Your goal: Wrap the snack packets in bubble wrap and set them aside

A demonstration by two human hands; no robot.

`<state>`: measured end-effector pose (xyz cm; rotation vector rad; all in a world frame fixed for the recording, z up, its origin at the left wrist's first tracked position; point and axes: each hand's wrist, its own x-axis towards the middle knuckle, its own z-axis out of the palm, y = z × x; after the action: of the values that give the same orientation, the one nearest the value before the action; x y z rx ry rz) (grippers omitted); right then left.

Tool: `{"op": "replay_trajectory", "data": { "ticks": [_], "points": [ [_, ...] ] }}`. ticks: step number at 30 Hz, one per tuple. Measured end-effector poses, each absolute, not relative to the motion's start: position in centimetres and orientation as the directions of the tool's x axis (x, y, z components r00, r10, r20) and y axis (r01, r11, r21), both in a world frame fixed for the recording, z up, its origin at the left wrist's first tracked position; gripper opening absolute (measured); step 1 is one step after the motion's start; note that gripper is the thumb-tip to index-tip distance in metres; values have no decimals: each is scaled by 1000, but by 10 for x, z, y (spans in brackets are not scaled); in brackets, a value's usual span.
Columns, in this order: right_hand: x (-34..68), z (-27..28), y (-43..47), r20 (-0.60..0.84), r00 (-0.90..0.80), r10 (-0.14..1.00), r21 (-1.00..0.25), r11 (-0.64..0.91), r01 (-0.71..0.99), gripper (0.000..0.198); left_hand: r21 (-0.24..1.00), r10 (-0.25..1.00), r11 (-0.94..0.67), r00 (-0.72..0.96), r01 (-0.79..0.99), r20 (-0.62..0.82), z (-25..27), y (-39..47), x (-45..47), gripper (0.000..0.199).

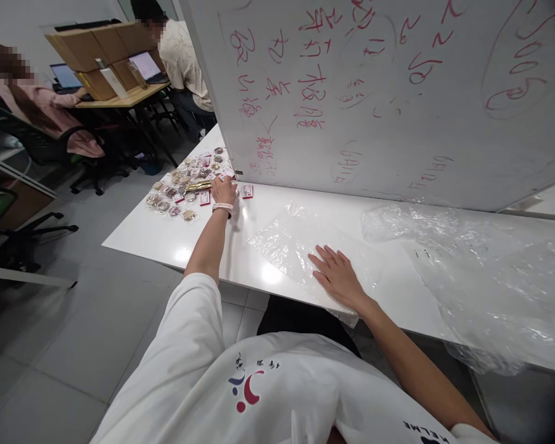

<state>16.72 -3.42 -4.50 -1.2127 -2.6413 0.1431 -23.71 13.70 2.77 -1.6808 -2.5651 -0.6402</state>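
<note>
My left hand (223,190), with a light band on its wrist, reaches to the far left part of the white table. Its slightly bent fingers rest over the edge of a spread of small packets, apart from each other as far as they show; what lies beneath them is hidden. A shiny gold strip-shaped packet (198,185) touches the side of this hand. Around it lie several small clear-wrapped pieces (189,214) and red-and-white cards (205,198). My right hand (335,275) lies flat, fingers spread, on a clear plastic bag (289,243) near the table's front edge.
A whiteboard (351,92) with red writing stands along the table's back. Crumpled clear plastic (499,271) covers the right side and hangs over the front edge. Another red-and-white card (247,192) lies right of my left hand. Two people sit at a desk (134,95) beyond.
</note>
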Motion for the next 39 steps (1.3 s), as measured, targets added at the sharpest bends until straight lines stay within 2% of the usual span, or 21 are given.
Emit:
{"op": "replay_trajectory", "data": {
  "ticks": [2, 5, 10, 15, 20, 25, 30, 32, 34, 37, 39],
  "points": [
    [168, -44, -34, 179, -635, 751, -189, 660, 727, 50, 313, 914, 318, -377, 895, 149, 19, 136, -243, 40],
    [168, -43, -34, 191, -635, 748, -198, 663, 722, 50, 241, 949, 261, -294, 935, 112, 5, 121, -243, 48],
    [167, -42, -36, 182, -627, 758, -218, 653, 726, 50, 73, 963, 206, -216, 976, 164, -7, 86, -233, 46],
    [167, -41, -36, 159, -628, 762, -244, 647, 723, 51, 46, 957, 226, -230, 973, 176, -9, 69, -231, 43],
    [168, -42, -36, 177, -647, 742, -255, 669, 698, 50, 87, 953, 234, -246, 968, 174, -7, 61, -221, 52],
    [183, -37, -35, 165, -758, 631, -293, 765, 573, 46, 176, 951, 249, -275, 952, 141, -3, 50, -209, 48],
    [193, -35, -33, 188, -776, 602, -334, 783, 526, 42, 367, 921, 311, -373, 876, 110, 20, 45, -194, 39],
    [193, -36, -34, 226, -766, 602, -362, 782, 508, 40, 426, 938, 230, -316, 875, 143, 32, 37, -170, 39],
    [192, -35, -35, 308, -698, 647, -412, 752, 515, 36, 485, 968, 18, -136, 875, 209, 37, 22, -132, 42],
    [194, -30, -39, 453, -404, 795, -520, 604, 604, 35, 556, 920, -390, 276, 734, 280, 26, -7, -61, 38],
    [197, -25, -41, 487, -182, 854, -594, 477, 648, 38, 501, 830, -551, 498, 668, 249, 10, -25, -20, 32]
  ]
}}
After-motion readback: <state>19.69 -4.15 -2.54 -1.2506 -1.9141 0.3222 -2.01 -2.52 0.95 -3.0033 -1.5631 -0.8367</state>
